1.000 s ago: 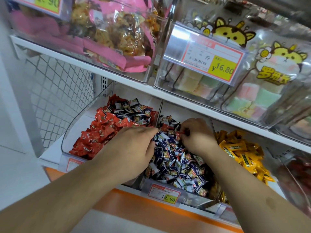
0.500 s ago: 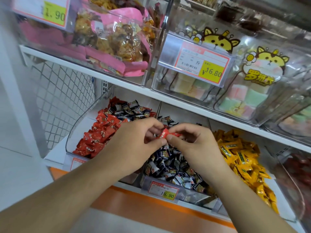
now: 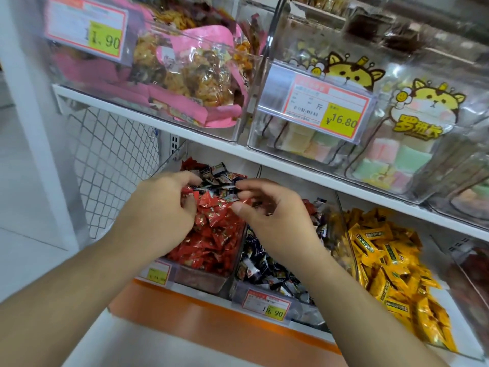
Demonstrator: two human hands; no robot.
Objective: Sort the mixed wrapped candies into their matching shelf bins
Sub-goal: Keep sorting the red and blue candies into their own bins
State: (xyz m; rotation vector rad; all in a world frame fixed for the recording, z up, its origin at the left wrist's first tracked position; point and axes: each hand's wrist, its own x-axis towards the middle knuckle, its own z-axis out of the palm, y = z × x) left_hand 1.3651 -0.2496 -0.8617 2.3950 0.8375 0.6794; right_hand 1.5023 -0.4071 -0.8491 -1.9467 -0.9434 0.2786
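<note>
Above where we grip, a price tag (image 3: pixel 324 110) reading 16.80 hangs on a clear box of pastel marshmallow packs (image 3: pixel 391 157). Up and left of the grip sit pink snack bags (image 3: pixel 190 83); wire mesh (image 3: pixel 111 160) stands left.

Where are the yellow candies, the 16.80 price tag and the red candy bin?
yellow candies (image 3: pixel 383 258): head view, middle of the pile.
16.80 price tag (image 3: pixel 341 120): head view, its yellow patch.
red candy bin (image 3: pixel 201 280): head view, clear front wall.
</note>
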